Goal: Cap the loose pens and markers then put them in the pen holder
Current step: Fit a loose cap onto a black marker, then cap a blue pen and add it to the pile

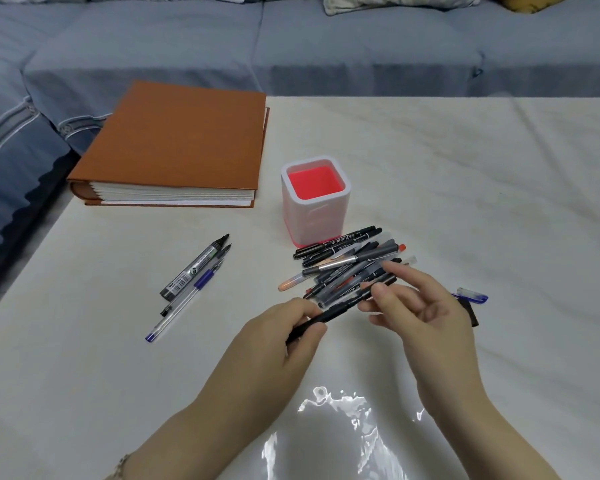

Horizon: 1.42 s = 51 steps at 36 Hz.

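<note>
Holding black marker (340, 306) between both hands, just in front of pen holder (315, 199). Your left hand (284, 336) has fingers curled tight round rear barrel; your right hand (420, 306) pinches front end between thumb and forefinger, other fingers loosely spread. Marker likely light, stiff, smooth plastic: grip mid-barrel, not tip. Cap on or off: cannot tell. Pile of pens (350, 265) touches holder base; holder looks empty. Three uncapped pens (191, 282) lie well left of holder.
</note>
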Motion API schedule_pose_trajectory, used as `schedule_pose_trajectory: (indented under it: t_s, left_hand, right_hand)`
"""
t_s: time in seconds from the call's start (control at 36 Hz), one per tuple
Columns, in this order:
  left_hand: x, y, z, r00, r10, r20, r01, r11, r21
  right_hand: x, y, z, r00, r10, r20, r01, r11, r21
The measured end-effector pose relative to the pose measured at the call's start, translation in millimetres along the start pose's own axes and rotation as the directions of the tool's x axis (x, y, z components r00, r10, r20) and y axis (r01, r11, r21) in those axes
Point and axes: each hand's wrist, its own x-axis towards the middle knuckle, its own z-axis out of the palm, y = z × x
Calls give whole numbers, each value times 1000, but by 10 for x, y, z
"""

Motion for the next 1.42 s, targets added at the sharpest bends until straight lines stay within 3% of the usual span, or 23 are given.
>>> schedule_pose_trajectory:
  t_s: [0.25,0.39,0.44,0.5,0.56,0.58,0.64,0.72,0.83,0.94,1.0,1.08,1.22,1.31,1.42]
  left_hand:
    - [12,-70,23,986,156,-66,-149,984,101]
    - [43,-59,-1,983,181,-18,-177,975,136]
    - [80,-33,-10,993,118,28,-119,992,42]
    - [132,-4,-47,986,-35,163,61,987,-152]
    - [165,-3,-100,923,-185,337,287,916,-282]
    - [161,-14,-111,904,-206,375,311,918,-246]
    - [153,-53,-103,926,-180,331,198,980,-20]
    - [170,-180,-108,984,-95,151,50,960,274]
    - [235,-541,-243,983,63,-175,51,816,575]
    - [248,-882,-443,965,-36,-259,217,666,714]
    - [240,-971,-496,953,-85,-290,279,621,733]
    - [211,-1025,-507,944,-154,-292,321,630,707]
    - [238,-1019,-444,938,-154,-309,331,658,676]
    - [260,-1032,-403,940,-159,-302,328,664,672]
    - [276,-866,-301,950,-122,-288,271,781,563]
  right_hand:
    - [-35,10,-42,997,-11,80,13,1000,-22]
    - [-32,57,-79,986,-4,166,12,999,-43]
    - [-14,42,-100,980,-22,197,34,998,-62]
    - [25,-1,-142,969,-23,246,47,995,-90]
    - [77,-48,-185,941,15,338,42,986,-161]
    - [103,-54,-202,919,50,390,42,974,-222]
    - [154,1,-225,888,119,444,82,909,-408]
    - [236,141,-225,909,114,402,164,787,-594]
    - [415,186,-235,947,-104,303,268,776,-571]
    - [639,139,-251,914,-285,289,406,670,-622]
    - [771,138,-247,891,-306,336,455,587,-670]
    - [949,197,-227,877,-260,404,480,479,-735]
    - [991,337,-218,878,-236,416,475,334,-814]
    - [860,389,-301,864,-269,425,494,294,-818]
    - [667,361,-577,883,-288,372,451,293,-843]
